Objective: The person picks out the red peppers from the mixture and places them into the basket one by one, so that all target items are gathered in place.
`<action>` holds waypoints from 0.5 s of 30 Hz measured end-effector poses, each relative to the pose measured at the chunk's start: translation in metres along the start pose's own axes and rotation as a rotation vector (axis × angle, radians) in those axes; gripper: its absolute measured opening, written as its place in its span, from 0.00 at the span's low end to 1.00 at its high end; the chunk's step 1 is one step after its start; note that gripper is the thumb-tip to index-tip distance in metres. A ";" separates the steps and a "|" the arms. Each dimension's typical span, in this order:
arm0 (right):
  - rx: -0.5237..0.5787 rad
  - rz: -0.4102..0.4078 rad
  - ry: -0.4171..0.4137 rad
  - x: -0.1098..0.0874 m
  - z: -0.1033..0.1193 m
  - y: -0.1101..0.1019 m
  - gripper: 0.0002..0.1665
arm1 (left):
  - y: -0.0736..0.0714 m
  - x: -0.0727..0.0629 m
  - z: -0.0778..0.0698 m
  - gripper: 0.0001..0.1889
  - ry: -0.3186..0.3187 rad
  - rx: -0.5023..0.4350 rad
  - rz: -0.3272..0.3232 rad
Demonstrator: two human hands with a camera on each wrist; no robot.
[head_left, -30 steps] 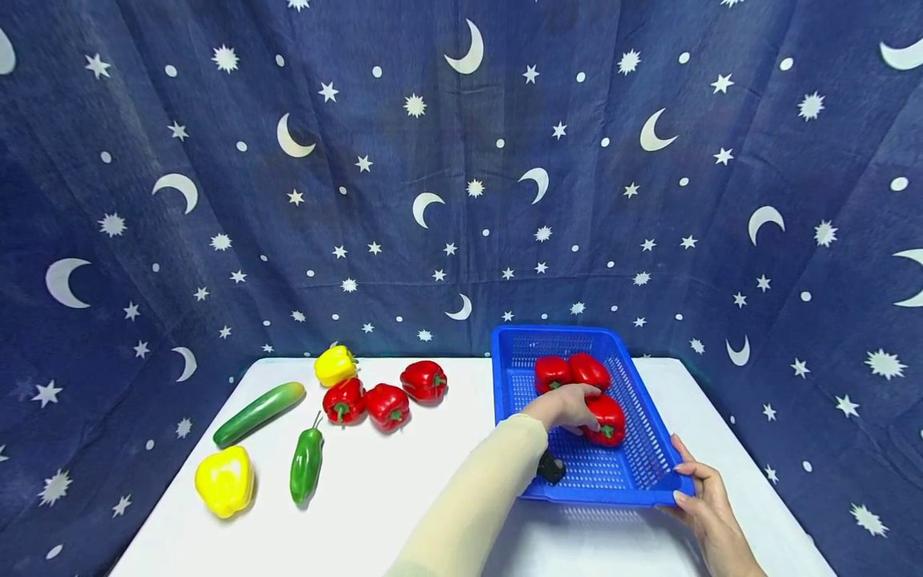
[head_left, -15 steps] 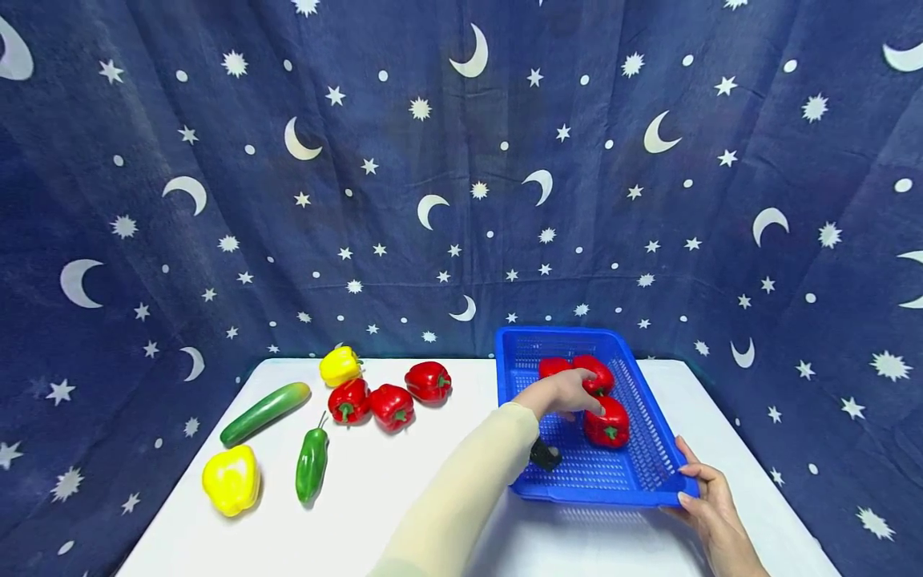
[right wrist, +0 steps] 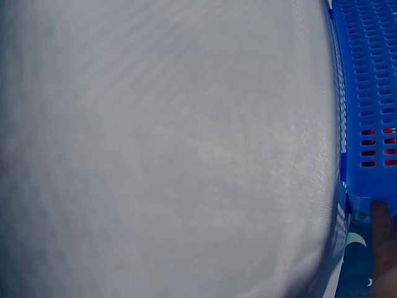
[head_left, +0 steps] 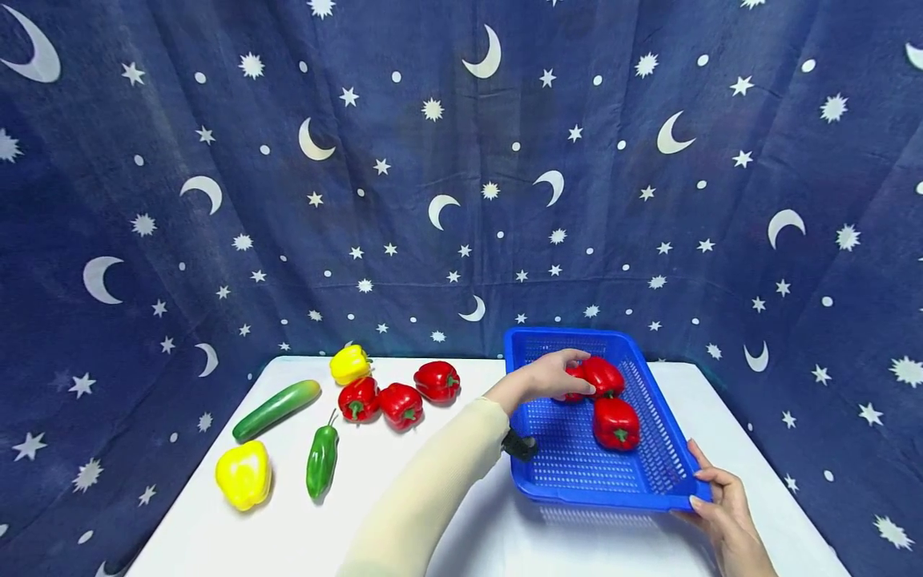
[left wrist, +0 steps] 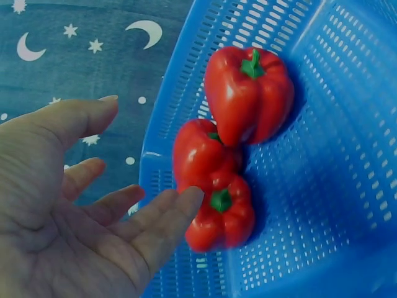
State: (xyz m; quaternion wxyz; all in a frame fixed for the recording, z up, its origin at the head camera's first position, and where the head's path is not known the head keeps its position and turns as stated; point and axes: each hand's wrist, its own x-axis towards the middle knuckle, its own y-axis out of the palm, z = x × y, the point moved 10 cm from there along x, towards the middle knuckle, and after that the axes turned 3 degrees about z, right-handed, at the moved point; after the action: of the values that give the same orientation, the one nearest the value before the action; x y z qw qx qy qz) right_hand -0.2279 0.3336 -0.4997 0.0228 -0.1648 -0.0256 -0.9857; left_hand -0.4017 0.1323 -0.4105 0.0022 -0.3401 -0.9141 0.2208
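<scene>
While three red peppers (left wrist: 248,93) lie inside the blue basket (head_left: 570,461) on the counter (head_left: 404,521), the left hand (head_left: 551,375) hovers, fingers spread; the right hand (head_left: 724,513) grips its near corner.

Three glossy red peppers (head_left: 615,422) lie in the blue basket (head_left: 659,469), lower right of frame. Two touch at the far end; one lies nearer.

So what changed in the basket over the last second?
The left hand let go of the front red pepper and drew back, open, toward the two rear peppers. The right hand still grips the blue basket corner. The vegetables on the table stayed put.
</scene>
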 end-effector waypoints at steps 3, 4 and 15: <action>0.009 -0.006 0.013 0.001 -0.003 -0.003 0.18 | -0.008 -0.005 0.003 0.34 0.017 0.012 0.001; 0.008 -0.008 0.023 0.001 -0.004 -0.004 0.18 | -0.010 -0.006 0.004 0.34 0.027 0.012 -0.001; -0.020 -0.010 0.060 0.002 -0.012 -0.008 0.19 | -0.041 -0.033 0.015 0.34 0.115 -0.005 -0.033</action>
State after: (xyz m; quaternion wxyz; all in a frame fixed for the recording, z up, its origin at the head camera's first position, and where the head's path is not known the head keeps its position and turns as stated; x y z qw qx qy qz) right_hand -0.2338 0.3411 -0.5105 0.0170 -0.1352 -0.0158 -0.9905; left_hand -0.4042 0.0786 -0.4027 0.0574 -0.3370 -0.9185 0.1987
